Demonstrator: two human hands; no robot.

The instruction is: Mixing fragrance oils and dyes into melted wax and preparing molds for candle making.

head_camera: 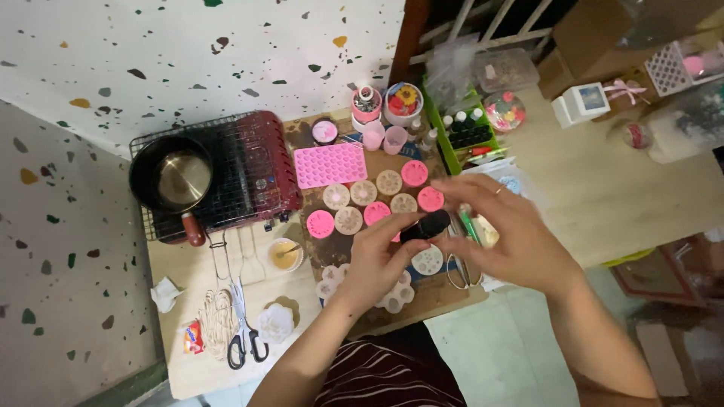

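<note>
L hand + R hand both grip small black bottle over round molds mid-desk | risk: slip/spill onto molds, fingers crowd cap

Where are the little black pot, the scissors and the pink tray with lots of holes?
black pot (172, 179), head view, on its shiny inside bottom.
scissors (243, 332), head view, near the pivot above the black handles.
pink tray (329, 165), head view, on its middle.
</note>
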